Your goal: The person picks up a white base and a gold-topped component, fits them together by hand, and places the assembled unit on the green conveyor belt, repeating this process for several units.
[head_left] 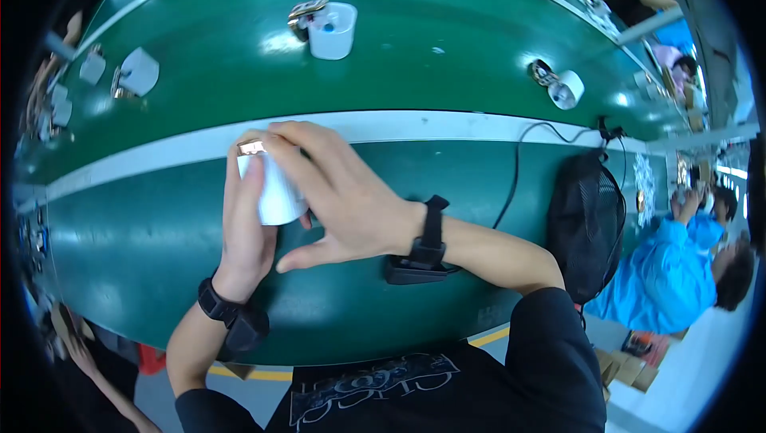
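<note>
Over the near green bench, my left hand [244,229] is wrapped round a white cup-shaped plastic housing [281,195], its thumb lying along the side. A shiny copper-coloured part [251,147] shows at the housing's far end. My right hand [351,205] reaches across from the right, with its fingers bent over that far end and its thumb held apart from the housing. The right fingertips are partly hidden, so their exact contact cannot be made out. Each wrist wears a black strap with a small box.
Beyond a white rail [399,125] runs a green belt [431,74] bearing more white housings [333,32] with shiny metal parts attached. A black mesh bag [586,225] and a black cable [517,170] lie at the right. A person in blue [658,281] sits farther right.
</note>
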Action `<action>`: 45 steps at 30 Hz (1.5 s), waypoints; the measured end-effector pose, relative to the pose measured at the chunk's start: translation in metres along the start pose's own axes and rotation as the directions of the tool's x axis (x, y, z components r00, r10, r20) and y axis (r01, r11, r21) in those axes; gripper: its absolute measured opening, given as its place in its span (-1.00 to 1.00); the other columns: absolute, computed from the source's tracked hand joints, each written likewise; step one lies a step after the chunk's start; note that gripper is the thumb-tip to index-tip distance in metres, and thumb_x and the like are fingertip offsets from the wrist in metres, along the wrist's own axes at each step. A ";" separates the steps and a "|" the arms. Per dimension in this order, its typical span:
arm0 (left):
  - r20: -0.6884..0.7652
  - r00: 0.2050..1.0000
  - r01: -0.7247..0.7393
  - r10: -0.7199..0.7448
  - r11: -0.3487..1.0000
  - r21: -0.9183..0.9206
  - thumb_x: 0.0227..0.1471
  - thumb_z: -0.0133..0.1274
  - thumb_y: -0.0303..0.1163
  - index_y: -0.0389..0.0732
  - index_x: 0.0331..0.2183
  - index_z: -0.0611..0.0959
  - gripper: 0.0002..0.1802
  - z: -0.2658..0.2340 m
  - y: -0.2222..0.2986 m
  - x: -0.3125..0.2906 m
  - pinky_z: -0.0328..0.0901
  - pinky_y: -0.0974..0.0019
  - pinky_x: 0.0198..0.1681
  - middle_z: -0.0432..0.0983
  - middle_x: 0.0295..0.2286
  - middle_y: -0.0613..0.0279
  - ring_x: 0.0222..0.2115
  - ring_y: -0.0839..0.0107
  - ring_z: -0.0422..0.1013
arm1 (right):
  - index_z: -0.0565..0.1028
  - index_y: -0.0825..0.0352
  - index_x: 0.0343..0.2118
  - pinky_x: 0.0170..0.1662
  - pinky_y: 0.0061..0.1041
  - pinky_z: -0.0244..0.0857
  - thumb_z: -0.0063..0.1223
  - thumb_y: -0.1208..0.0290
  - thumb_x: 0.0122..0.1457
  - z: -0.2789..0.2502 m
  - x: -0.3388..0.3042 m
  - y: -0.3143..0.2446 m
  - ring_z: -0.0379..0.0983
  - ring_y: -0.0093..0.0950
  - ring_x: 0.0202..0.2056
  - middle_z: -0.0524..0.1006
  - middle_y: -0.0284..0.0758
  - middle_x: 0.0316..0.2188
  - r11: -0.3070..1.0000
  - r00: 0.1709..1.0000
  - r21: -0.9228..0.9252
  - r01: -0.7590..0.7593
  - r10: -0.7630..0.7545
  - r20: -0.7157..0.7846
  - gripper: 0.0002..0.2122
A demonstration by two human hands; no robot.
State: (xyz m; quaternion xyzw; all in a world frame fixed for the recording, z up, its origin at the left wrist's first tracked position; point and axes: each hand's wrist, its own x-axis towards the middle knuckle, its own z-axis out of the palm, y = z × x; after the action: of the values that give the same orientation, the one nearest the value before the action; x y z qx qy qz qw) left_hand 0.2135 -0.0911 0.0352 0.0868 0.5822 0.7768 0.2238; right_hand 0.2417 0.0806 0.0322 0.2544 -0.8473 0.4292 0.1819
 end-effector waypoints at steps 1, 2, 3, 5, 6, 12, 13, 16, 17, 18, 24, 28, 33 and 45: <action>-0.065 0.988 0.131 -0.143 0.977 -0.171 0.29 -0.07 -0.03 -0.22 0.15 0.39 -0.43 0.005 0.003 0.002 0.32 0.20 0.03 0.42 -0.04 0.13 -0.11 0.27 0.45 | 0.15 0.41 0.31 0.21 -0.11 0.15 0.26 -0.18 0.03 0.000 -0.001 0.000 0.20 0.01 0.15 0.23 0.04 0.14 0.999 0.998 -0.018 -0.032 0.031 -0.048 -0.06; -0.106 0.949 0.245 -0.296 0.908 -0.340 0.34 -0.18 0.00 -0.22 0.13 0.39 -0.45 0.009 0.006 0.007 0.31 0.22 0.02 0.43 -0.05 0.14 -0.14 0.28 0.45 | 0.17 0.41 0.29 0.19 -0.13 0.17 0.22 -0.15 0.08 0.000 -0.001 0.002 0.23 0.00 0.13 0.24 0.04 0.12 0.997 0.994 -0.031 -0.064 0.061 -0.095 -0.12; -0.090 0.953 0.245 -0.289 0.911 -0.330 0.34 -0.18 0.00 -0.22 0.13 0.39 -0.45 0.018 0.006 0.011 0.31 0.22 0.02 0.43 -0.05 0.14 -0.14 0.28 0.45 | 0.19 0.42 0.27 0.18 -0.15 0.19 0.18 -0.13 0.13 0.001 -0.002 0.002 0.26 -0.01 0.10 0.26 0.03 0.10 0.995 0.988 -0.036 -0.094 0.089 -0.130 -0.18; -0.264 0.961 -0.082 0.078 0.997 -0.005 0.38 -0.33 -0.02 -0.25 0.05 0.45 -0.47 0.046 0.003 0.029 0.31 0.26 -0.05 0.47 -0.14 0.15 -0.19 0.30 0.43 | 0.24 0.43 0.21 0.15 -0.18 0.20 0.11 -0.07 0.20 0.003 0.004 0.006 0.29 -0.05 0.07 0.30 0.02 0.05 0.977 0.954 0.094 -0.190 0.206 -0.216 -0.28; -0.301 0.913 -0.232 0.275 0.957 0.172 0.40 -0.41 -0.03 -0.27 0.01 0.47 -0.45 0.055 0.002 0.037 0.31 0.27 -0.09 0.50 -0.19 0.16 -0.22 0.31 0.43 | 0.29 0.44 0.16 0.12 -0.22 0.22 0.04 -0.01 0.26 0.001 0.008 0.007 0.32 -0.08 0.03 0.34 0.00 0.00 0.932 0.905 0.243 -0.269 0.331 -0.269 -0.39; -0.140 0.866 -0.362 0.481 0.794 0.489 0.40 -0.35 -0.12 -0.32 -0.16 0.53 -0.51 0.069 -0.008 0.086 0.30 0.26 -0.12 0.52 -0.32 0.11 -0.25 0.31 0.42 | 0.44 0.47 -0.07 -0.03 -0.30 0.27 -0.22 0.21 0.41 -0.022 0.021 0.032 0.40 -0.19 -0.11 0.44 -0.06 -0.19 0.868 0.780 0.299 -0.397 0.491 -0.388 -0.64; -0.142 0.846 -0.377 0.515 0.765 0.522 0.40 -0.34 -0.14 -0.33 -0.19 0.54 -0.52 0.074 -0.006 0.086 0.30 0.26 -0.12 0.52 -0.33 0.09 -0.26 0.30 0.43 | 0.44 0.47 -0.11 -0.04 -0.30 0.27 -0.19 0.21 0.39 -0.027 0.024 0.032 0.39 -0.18 -0.14 0.43 -0.06 -0.21 0.879 0.783 0.302 -0.369 0.469 -0.408 -0.65; -0.152 0.807 -0.424 0.571 0.738 0.525 0.39 -0.32 -0.15 -0.34 -0.21 0.55 -0.53 0.088 0.009 0.089 0.30 0.25 -0.13 0.53 -0.34 0.06 -0.27 0.30 0.44 | 0.45 0.46 -0.20 -0.06 -0.28 0.28 -0.15 0.19 0.36 -0.039 0.030 0.026 0.37 -0.16 -0.19 0.42 -0.06 -0.24 0.904 0.790 0.300 -0.304 0.415 -0.450 -0.65; -0.161 0.791 -0.455 0.590 0.744 0.489 0.39 -0.30 -0.16 -0.34 -0.20 0.54 -0.54 0.093 0.016 0.090 0.31 0.25 -0.13 0.53 -0.33 0.06 -0.28 0.30 0.44 | 0.46 0.46 -0.16 -0.06 -0.29 0.28 -0.16 0.19 0.37 -0.044 0.033 0.023 0.38 -0.17 -0.17 0.43 -0.07 -0.24 0.914 0.794 0.264 -0.308 0.400 -0.458 -0.65; -0.170 0.775 -0.487 0.608 0.747 0.452 0.39 -0.29 -0.16 -0.34 -0.20 0.54 -0.55 0.096 0.022 0.091 0.31 0.25 -0.13 0.54 -0.33 0.05 -0.29 0.30 0.44 | 0.47 0.45 -0.12 -0.05 -0.30 0.29 -0.17 0.20 0.39 -0.050 0.036 0.021 0.40 -0.17 -0.16 0.44 -0.08 -0.23 0.923 0.798 0.226 -0.311 0.383 -0.466 -0.65; -0.177 0.858 -0.363 0.482 0.814 0.453 0.37 -0.21 -0.13 -0.32 -0.14 0.55 -0.57 0.071 0.041 0.099 0.33 0.23 -0.12 0.56 -0.30 0.03 -0.26 0.33 0.47 | 0.47 0.44 -0.03 0.06 -0.34 0.29 -0.13 0.16 0.38 -0.094 0.042 -0.012 0.43 -0.16 -0.04 0.49 -0.08 -0.17 0.921 0.837 0.092 -0.378 0.382 -0.391 -0.61; -0.086 0.674 -0.385 0.733 0.448 0.807 0.26 0.03 -0.27 -0.33 -0.04 0.49 -0.64 -0.001 0.054 0.104 0.32 0.16 -0.04 0.55 -0.24 -0.01 -0.24 0.19 0.47 | 0.41 0.39 0.12 0.13 -0.29 0.30 0.03 0.00 0.29 -0.202 0.037 -0.008 0.41 -0.12 0.09 0.43 -0.01 0.07 0.807 0.875 -0.359 -0.468 0.369 -0.313 -0.46; 0.129 0.578 -0.234 0.806 0.012 0.972 0.15 0.15 -0.36 -0.32 -0.04 0.46 -0.61 -0.101 0.042 0.105 0.30 0.08 0.02 0.44 -0.11 -0.06 -0.08 0.00 0.39 | 0.33 0.30 0.23 0.18 -0.22 0.28 0.19 -0.12 0.11 -0.334 -0.033 0.068 0.36 -0.09 0.16 0.34 0.04 0.18 0.237 0.658 -0.695 -0.679 0.616 -0.433 -0.27; 0.475 0.640 -0.364 0.604 -0.306 0.880 -0.14 0.38 -0.41 -0.23 -0.10 0.49 -0.45 -0.097 0.053 0.097 0.23 0.06 0.03 0.36 -0.06 0.01 -0.05 -0.01 0.27 | 0.32 0.38 0.17 0.02 -0.33 0.40 0.38 -0.04 -0.03 -0.353 -0.148 0.149 0.55 -0.20 -0.08 0.57 -0.03 -0.09 0.283 0.464 -0.400 -0.872 0.738 -0.490 -0.21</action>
State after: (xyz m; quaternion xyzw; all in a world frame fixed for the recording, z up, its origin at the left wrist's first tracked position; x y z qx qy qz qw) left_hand 0.0763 -0.1434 0.0434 0.3802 0.8612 0.1492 -0.3026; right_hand 0.3047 0.4860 0.0592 -0.3306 -0.9195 0.1893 0.0971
